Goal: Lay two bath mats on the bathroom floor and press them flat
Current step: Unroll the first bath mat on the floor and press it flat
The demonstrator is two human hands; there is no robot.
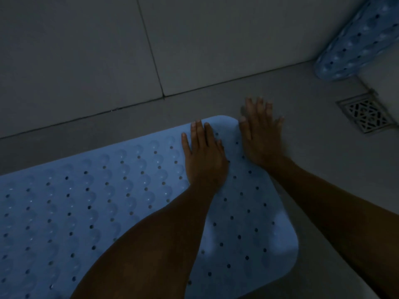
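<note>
A light blue rubber bath mat [86, 201] with bumps and small holes lies flat on the grey floor, running from the left edge to a rounded far right corner. My left hand [204, 156] rests palm down on that corner, fingers spread. My right hand [260, 137] lies flat beside it, heel on the mat's right edge and fingers out over bare floor. A second blue mat [354, 42] of the same kind stands curled at the upper right, against the wall.
A tiled wall [86, 50] meets the floor just beyond the mat. A square metal floor drain [367, 114] sits to the right of my hands. A pale fixture edge [386, 78] shows at the far right. The room is dim.
</note>
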